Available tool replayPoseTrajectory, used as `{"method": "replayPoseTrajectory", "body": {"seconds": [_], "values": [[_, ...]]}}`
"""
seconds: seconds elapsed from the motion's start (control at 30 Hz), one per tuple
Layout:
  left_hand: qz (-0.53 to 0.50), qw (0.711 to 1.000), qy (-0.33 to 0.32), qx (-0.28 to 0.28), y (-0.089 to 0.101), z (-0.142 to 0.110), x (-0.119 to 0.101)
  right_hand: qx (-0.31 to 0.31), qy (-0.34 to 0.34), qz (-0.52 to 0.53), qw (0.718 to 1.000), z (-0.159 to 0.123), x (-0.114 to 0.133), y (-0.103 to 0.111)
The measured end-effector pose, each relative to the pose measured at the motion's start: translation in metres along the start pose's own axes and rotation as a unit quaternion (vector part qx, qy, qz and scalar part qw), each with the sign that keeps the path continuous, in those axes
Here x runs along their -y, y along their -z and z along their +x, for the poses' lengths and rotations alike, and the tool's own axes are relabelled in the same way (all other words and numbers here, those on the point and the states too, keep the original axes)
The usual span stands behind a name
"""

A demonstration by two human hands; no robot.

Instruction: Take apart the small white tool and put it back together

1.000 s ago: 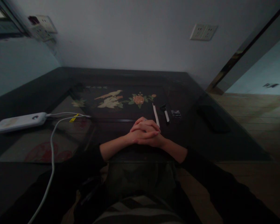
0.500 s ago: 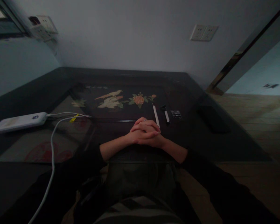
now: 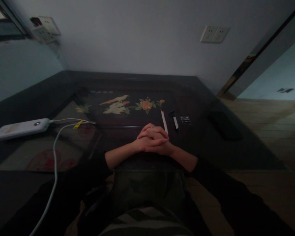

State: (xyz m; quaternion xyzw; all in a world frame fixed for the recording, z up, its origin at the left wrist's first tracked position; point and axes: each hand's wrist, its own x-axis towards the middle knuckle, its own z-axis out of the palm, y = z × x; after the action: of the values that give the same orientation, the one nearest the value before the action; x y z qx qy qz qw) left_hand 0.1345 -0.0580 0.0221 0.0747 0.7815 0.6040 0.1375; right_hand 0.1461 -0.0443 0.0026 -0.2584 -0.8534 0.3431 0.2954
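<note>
My left hand and my right hand are clasped together at the near edge of the dark table. Their fingers are interlaced and closed, with no object visible in them. Just beyond the fingers lies a thin white strip, its near end touching or very close to my hands. Right of it is a small razor with a dark head and a white-and-black handle. Beside the razor sits a small clear case, its contents too dim to make out.
At the left, a white power bank has a white cable running toward me, with a yellow tag. A dark flat object, like a phone, lies at the right. A wall socket is behind the table.
</note>
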Motion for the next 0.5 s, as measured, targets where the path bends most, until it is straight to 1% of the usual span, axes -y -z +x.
{"method": "replayPoseTrajectory", "body": {"seconds": [0.23,0.33,0.43,0.5], "values": [[-0.021,1.000,0.019,-0.005,0.0012,0.0000,-0.0026,-0.006,0.012,-0.007,1.000,-0.0003,0.0014,-0.0002],[-0.014,0.999,0.031,-0.002,0.0025,0.0001,-0.0040,0.002,-0.010,-0.022,1.000,0.0000,0.0041,0.0005],[-0.027,0.999,0.042,0.016,0.0041,0.0004,-0.0047,0.016,-0.038,-0.047,0.998,0.0005,0.0062,0.0012],[-0.038,0.997,0.053,0.030,0.0048,0.0007,-0.0049,0.024,-0.042,-0.064,0.997,0.0009,0.0066,0.0015]]}}
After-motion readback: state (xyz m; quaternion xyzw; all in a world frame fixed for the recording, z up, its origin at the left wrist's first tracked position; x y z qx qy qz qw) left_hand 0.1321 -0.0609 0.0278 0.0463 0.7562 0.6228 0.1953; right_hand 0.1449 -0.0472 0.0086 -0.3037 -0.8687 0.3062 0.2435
